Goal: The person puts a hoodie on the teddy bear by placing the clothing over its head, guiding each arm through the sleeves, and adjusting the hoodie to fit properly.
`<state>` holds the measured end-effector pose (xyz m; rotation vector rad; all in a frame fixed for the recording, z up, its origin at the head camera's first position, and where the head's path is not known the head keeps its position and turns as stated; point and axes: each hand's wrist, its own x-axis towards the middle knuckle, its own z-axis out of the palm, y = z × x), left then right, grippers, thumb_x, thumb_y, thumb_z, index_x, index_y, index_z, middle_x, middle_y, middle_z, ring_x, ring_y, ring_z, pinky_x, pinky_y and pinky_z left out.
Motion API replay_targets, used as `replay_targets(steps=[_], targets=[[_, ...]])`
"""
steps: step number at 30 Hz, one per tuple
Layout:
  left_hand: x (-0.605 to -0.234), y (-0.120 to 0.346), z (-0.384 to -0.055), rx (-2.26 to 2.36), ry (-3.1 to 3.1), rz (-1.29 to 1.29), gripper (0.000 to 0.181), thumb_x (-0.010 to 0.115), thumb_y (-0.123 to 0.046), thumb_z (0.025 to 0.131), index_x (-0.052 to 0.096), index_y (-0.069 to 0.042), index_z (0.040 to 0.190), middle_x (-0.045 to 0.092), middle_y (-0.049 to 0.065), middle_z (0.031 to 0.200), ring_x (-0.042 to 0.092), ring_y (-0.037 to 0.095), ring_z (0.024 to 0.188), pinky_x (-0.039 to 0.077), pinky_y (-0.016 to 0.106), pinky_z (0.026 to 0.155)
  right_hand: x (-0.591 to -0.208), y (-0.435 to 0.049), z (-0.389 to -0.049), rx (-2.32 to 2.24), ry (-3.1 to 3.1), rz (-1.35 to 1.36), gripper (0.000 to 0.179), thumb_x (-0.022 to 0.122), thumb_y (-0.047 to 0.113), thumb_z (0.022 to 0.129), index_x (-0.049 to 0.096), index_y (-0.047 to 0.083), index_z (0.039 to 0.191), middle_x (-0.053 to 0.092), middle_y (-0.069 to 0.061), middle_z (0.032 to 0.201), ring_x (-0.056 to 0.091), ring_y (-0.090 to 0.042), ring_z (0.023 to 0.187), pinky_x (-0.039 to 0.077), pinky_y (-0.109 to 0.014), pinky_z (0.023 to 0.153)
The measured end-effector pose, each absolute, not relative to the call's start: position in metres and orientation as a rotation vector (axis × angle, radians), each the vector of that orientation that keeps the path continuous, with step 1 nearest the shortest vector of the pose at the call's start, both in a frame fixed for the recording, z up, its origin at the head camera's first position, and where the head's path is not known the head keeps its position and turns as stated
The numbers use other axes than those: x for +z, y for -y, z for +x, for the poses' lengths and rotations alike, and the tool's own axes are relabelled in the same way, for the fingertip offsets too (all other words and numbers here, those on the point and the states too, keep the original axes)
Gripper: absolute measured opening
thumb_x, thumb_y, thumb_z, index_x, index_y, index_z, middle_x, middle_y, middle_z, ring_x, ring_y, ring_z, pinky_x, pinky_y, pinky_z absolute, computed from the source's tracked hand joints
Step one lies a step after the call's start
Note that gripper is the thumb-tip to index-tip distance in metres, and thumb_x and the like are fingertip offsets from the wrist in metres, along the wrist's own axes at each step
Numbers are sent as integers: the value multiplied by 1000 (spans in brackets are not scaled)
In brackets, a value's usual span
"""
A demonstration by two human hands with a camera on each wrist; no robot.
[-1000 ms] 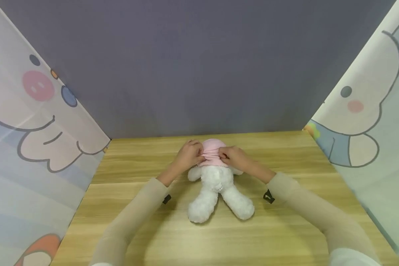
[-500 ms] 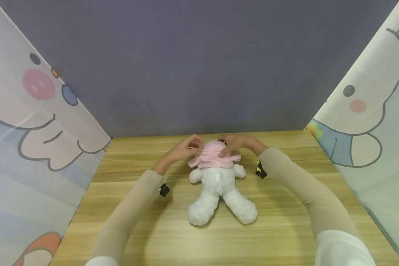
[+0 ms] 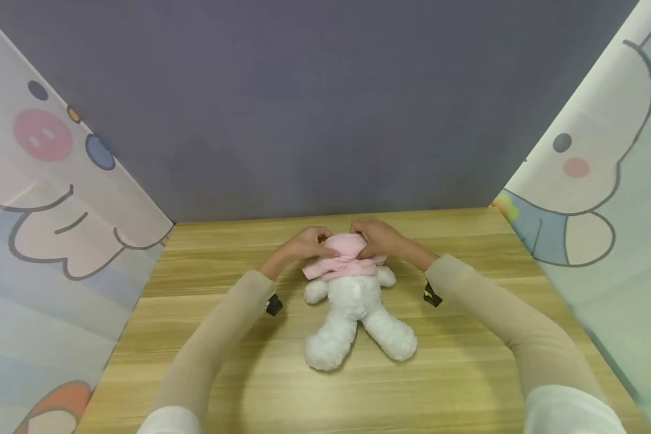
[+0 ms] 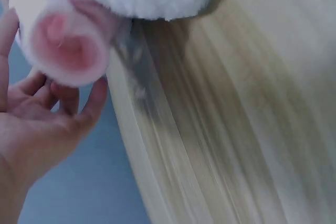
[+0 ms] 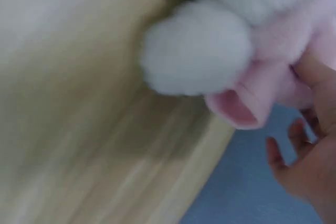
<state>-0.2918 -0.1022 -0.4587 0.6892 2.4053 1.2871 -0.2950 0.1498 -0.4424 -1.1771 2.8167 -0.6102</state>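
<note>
A white fluffy plush toy (image 3: 352, 295) lies on the table, legs spread towards me. Over its head end sits a small pink doll's top (image 3: 344, 265), bunched up, its short tube sleeves sticking out to both sides. The toy's head is hidden under the pink cloth. My left hand (image 3: 308, 243) holds the top's left upper side, thumb in front, fingers behind; one sleeve's opening faces the left wrist camera. On the other side my right hand (image 3: 378, 238) grips the cloth, its thumb (image 5: 313, 69) pressed into it and its other fingers loosely bent.
The wood-grain table (image 3: 456, 374) ends at a dark grey wall (image 3: 325, 108) just behind the toy. Cartoon-printed curtains (image 3: 575, 211) flank both sides. A black wrist device (image 3: 273, 304) hangs under each forearm.
Both hands have gone from pinching the bunched cloth to holding its upper sides. The pink sleeves, first tucked in, now spread outwards. The right thumb has shifted slightly lower, and the toy barely moved.
</note>
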Motion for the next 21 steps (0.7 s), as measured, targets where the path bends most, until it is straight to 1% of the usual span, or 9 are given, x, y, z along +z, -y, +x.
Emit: replay_targets(steps=[3,5,9,12,14,16,19,21], targets=[[-461,93,-283,1253,-2568,714,31,88,-27,80,64,-10,89,53,-1,76,44,11,67,37,25,59,-449,-150,-285,-524,-2963,-1194,44,96,22,67,65,13,96,65,-2,97,62,-25,94,53,-43,80],[-462,89,-276,1184,-2719,741,33,90,-29,77,63,-10,82,53,0,73,43,12,66,37,25,60,-452,-150,-279,-484,-3034,-1192,42,96,24,67,66,15,94,66,-1,95,63,-24,93,53,-42,77],[-462,80,-262,889,-3058,818,35,91,-37,74,64,-14,76,58,-2,76,50,16,72,42,30,63,-458,-149,-268,-484,-3139,-1154,36,94,19,69,66,16,90,67,0,92,64,-23,89,49,-40,70],[-462,75,-254,664,-3240,876,35,88,-44,73,64,-18,74,58,-7,80,55,17,78,46,33,65,-463,-150,-263,-532,-3188,-1132,33,92,13,69,65,16,87,67,1,89,62,-20,81,45,-38,68],[-463,74,-249,594,-3308,896,36,86,-46,73,63,-19,71,53,-6,77,56,16,74,47,34,63,-467,-151,-260,-566,-3211,-1132,31,90,8,70,64,15,86,66,1,86,58,-18,74,43,-37,66],[-465,73,-245,550,-3352,906,37,85,-47,74,60,-19,69,48,-6,75,54,14,67,45,34,60,-470,-152,-257,-575,-3238,-1137,29,86,5,71,64,16,85,63,1,83,54,-15,66,44,-36,63],[-468,73,-240,484,-3413,936,38,84,-47,75,58,-19,70,43,-6,74,49,12,57,43,32,55,-472,-153,-252,-576,-3279,-1146,26,82,3,72,63,16,84,59,2,80,49,-13,58,46,-34,55],[-470,73,-237,424,-3455,971,37,84,-45,77,58,-19,73,42,-6,75,47,10,53,42,30,49,-474,-154,-249,-587,-3303,-1150,25,80,3,73,61,16,83,56,2,79,47,-13,55,44,-33,49]])
